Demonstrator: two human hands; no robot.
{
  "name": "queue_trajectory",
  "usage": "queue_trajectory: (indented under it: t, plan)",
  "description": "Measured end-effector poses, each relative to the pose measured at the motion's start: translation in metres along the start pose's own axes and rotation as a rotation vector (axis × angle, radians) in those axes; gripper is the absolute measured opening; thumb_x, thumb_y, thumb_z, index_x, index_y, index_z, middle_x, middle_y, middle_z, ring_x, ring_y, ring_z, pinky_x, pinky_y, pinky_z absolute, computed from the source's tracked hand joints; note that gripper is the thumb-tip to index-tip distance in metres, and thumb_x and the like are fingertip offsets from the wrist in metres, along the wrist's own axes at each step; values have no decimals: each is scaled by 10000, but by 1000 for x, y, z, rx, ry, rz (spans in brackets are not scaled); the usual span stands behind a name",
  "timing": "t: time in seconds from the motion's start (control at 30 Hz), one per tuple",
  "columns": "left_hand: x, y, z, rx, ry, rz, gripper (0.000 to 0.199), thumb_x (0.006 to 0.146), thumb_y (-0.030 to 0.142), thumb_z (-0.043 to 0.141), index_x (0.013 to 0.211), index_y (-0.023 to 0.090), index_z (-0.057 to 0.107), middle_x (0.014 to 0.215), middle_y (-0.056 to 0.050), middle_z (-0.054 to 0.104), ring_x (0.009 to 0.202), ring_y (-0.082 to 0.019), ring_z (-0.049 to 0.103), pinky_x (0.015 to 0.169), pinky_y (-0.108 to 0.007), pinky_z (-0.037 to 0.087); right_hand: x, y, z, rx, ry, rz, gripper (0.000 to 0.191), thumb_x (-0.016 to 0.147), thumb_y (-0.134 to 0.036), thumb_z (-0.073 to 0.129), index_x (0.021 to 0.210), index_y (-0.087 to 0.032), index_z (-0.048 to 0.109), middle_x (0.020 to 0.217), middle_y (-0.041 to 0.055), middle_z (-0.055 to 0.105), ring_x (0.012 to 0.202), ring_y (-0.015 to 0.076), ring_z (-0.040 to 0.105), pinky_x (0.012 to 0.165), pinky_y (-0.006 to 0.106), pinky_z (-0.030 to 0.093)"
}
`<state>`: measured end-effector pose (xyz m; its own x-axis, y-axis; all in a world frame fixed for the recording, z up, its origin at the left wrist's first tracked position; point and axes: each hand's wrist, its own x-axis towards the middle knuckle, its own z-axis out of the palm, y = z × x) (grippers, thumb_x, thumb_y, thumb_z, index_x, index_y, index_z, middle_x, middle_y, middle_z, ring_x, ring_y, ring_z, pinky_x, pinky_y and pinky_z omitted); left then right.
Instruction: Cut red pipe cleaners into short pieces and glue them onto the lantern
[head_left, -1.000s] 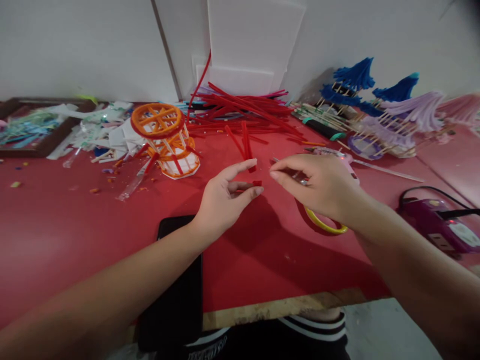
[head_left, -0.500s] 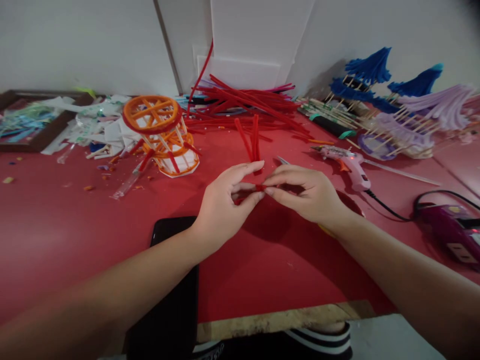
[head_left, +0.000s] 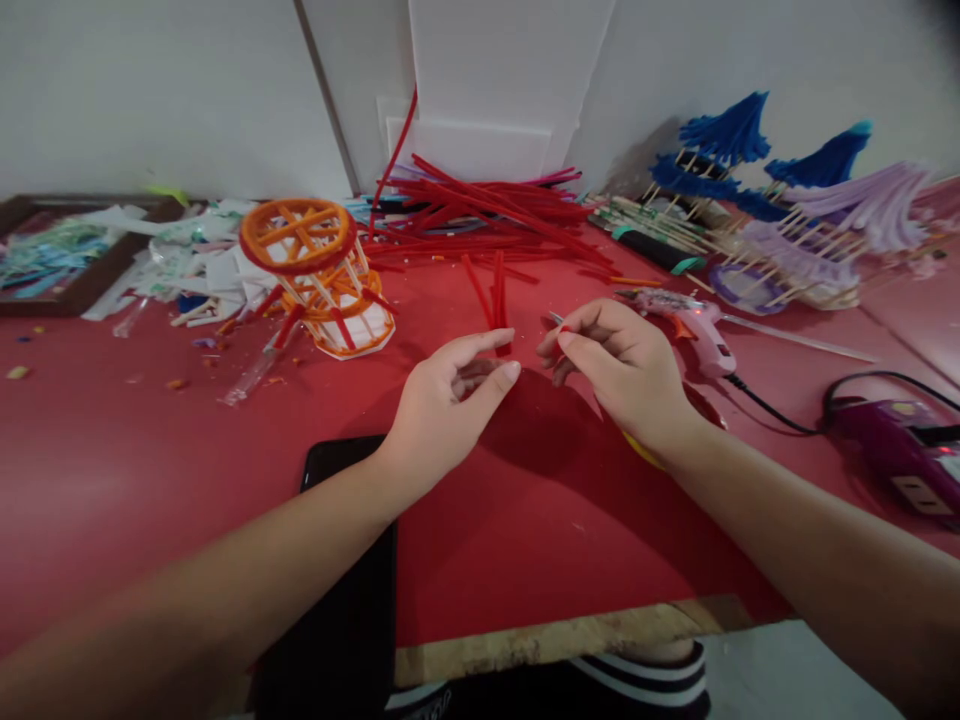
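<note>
Below the near edge of the red table (head_left: pixel 480 570), striped black clothing (head_left: pixel 630 695) is seen. A black phone (head_left: pixel 341 620) is laid at the table's edge and is partly covered by the left forearm.

The left hand (head_left: pixel 450 405) is held above the table, its thumb and forefinger parted, with nothing seen gripped between them. By the right hand (head_left: pixel 630 375), a small red piece (head_left: pixel 566 331) is pinched between thumb and forefinger; the other fingers are curled loosely. Part of a yellow loop (head_left: pixel 643 452) is seen under the right wrist, and a grey tip (head_left: pixel 556 317) just beyond the fingers.

A purple box (head_left: pixel 874 440) is placed at the far right. Just past the left fingertips, a few red strips (head_left: pixel 497 295) are laid; whether they are touched cannot be told. A pink glue gun (head_left: pixel 701 330) is set beyond the right hand.

Farther off, an orange tower (head_left: pixel 330 290) is stood at left, with scraps (head_left: pixel 221 265) and a brown tray (head_left: pixel 82 290) beside it. Against the wall (head_left: pixel 187 90), red stems (head_left: pixel 487 205) are heaped below white boards (head_left: pixel 510 70); sticks (head_left: pixel 667 230) and blue models (head_left: pixel 727 130) are placed to their right.
</note>
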<state>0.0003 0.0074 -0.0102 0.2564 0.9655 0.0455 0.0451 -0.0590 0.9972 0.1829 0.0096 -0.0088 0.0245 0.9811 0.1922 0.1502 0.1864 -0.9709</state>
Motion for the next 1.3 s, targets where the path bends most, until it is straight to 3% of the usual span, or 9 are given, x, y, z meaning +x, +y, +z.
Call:
queue_trajectory:
  t: [0.17,0.27,0.37,0.53,0.87,0.97,1.03,1.2,1.3]
  plan:
    - [2,2,0,-17,89,3,318,841,225,624,1147,209,710,1186,-58,729,1071,-198,669,925,-323,529,0,0,1,3,92,-23,92,850,-234,635,937,-251,611,783,-25,697,658,115,653,650,271,573]
    - [1,1,-2,-128,62,51,351,802,164,613,1120,255,731,1219,-16,723,1158,-199,629,1009,-332,483,0,0,0,28,16,15,87,826,-256,670,894,-224,714,822,2,715,697,114,662,684,273,580]
    - [0,-1,-5,-229,-41,93,413,781,135,588,1136,290,730,1279,21,695,1270,-209,556,1099,-349,411,0,-2,1,242,-119,211,204,753,-369,758,869,-201,751,813,36,727,696,139,668,618,281,576]
    - [0,-3,-8,-236,-160,73,510,754,140,558,1211,317,697,1336,20,656,1295,-258,528,1069,-394,437,-2,-6,5,518,-330,424,305,712,-465,805,805,-180,744,756,43,711,646,121,647,538,238,541]
    - [-1,4,-6,-262,-224,40,490,727,149,566,1164,297,730,1213,-4,712,1184,-257,599,1069,-404,442,-4,-10,7,664,-372,559,245,720,-403,807,810,-188,730,706,-6,674,595,77,601,542,194,519]
    - [-1,3,-5,-276,-237,56,472,742,129,568,1150,301,733,1254,13,701,1275,-237,549,1139,-377,368,-4,-7,8,591,-329,519,269,701,-423,805,775,-183,708,656,-15,648,547,77,567,527,213,500]
    - [-1,2,-3,-307,-231,37,417,765,138,584,1130,273,733,1226,-10,716,1210,-233,602,1100,-385,416,-6,-5,9,473,-255,422,288,711,-455,780,745,-182,694,630,-12,643,519,83,546,515,231,479]
    - [0,2,4,-287,-10,25,177,786,213,714,963,204,708,979,-27,751,894,-151,696,870,-294,551,-13,-9,11,-272,-83,-50,188,835,-327,626,716,-191,675,637,2,655,569,112,546,556,251,433]
    - [1,1,5,-310,76,-5,220,691,225,819,823,187,647,814,14,712,782,-116,680,768,-237,554,-19,-14,11,-578,-39,-301,189,856,-242,569,681,-205,631,636,-2,621,574,110,522,557,246,401]
